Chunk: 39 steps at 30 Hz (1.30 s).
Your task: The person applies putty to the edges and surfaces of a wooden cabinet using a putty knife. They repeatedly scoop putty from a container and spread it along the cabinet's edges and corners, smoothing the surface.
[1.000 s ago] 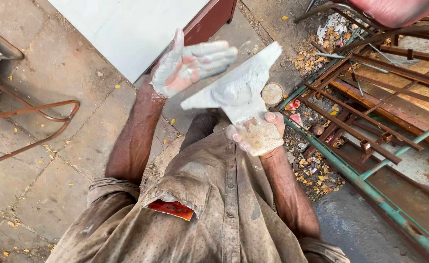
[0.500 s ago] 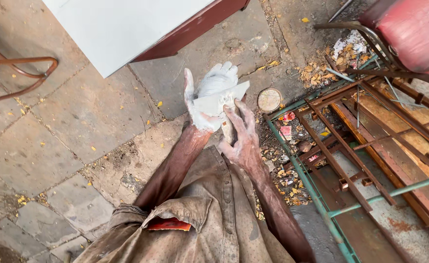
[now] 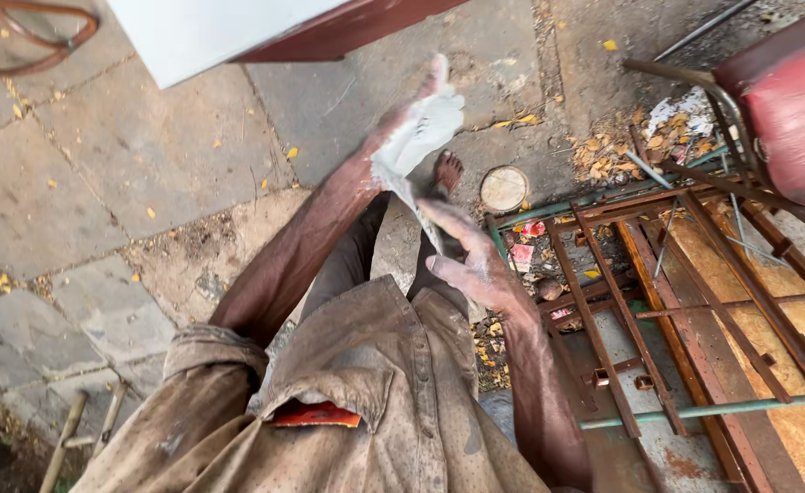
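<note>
Both hands working one pale cloth, centre-top of frame.

Left hand [image 3: 402,123] closed around a white rag [image 3: 420,137], upper centre; right hand [image 3: 475,265] below it, fingers loosely spread, fingertips pinching the rag's lower tail. Step looks like wiping or wringing white paste off the hands; a next move would call for a firmer right-hand grip on the tail. Count: one rag, one round tin lid [image 3: 505,188] on the stone floor [image 3: 147,164] right of a bare foot [image 3: 446,171], one rusty metal frame [image 3: 658,301] lower right, one red cylinder [image 3: 790,119] upper right.
</note>
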Available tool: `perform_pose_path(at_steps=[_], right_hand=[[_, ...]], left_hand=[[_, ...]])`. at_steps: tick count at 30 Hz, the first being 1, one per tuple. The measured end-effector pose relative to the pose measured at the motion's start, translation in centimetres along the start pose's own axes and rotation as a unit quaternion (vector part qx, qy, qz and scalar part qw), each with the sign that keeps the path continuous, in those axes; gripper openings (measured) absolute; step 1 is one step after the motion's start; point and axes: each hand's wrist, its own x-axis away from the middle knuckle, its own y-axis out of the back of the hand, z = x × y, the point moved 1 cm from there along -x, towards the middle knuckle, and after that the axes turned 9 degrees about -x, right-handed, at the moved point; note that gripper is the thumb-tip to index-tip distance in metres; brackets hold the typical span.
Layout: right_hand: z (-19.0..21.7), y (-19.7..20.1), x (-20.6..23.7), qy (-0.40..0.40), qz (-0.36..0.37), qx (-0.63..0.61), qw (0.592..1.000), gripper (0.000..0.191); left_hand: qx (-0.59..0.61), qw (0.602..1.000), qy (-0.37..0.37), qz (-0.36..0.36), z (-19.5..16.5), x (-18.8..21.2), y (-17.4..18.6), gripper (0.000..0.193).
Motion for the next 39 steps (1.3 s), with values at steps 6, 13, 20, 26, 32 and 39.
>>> perform_pose_path(at_steps=[6,13,20,26,32,39], right_hand=[[-3.6,1.7,2.3,-0.286,-0.243,-0.667,0.644,0.073],[-6.5,-0.9,0.7,-0.175,-0.327,-0.166,0.913,0.075],[-5.7,-8.0,1.1,-0.205,-0.213,-0.006,0.955,0.078],[-11.4,-3.9,1.0,-0.295,-0.263,-0.205,0.895,0.088],[-17.0,0.5,-10.4,-0.134,-0.433,-0.432,0.78,0.079],[-16.6,4.3,-16.4,-0.066,-0.473,-0.372,0.796,0.074]], left_hand=[[0.191,0.981,-0.028,0.022,-2.3,3.5,2.9,0.08],[0.388,0.919,-0.057,0.027,2.2,5.0,5.1,0.066],[0.403,0.891,-0.127,0.165,1.7,3.3,0.3,0.077],[0.318,0.927,-0.157,0.125,-2.6,5.6,1.1,0.088],[0.336,0.935,-0.108,0.042,0.1,8.7,6.1,0.086],[0.458,0.886,-0.072,0.02,4.0,14.0,12.3,0.084]])
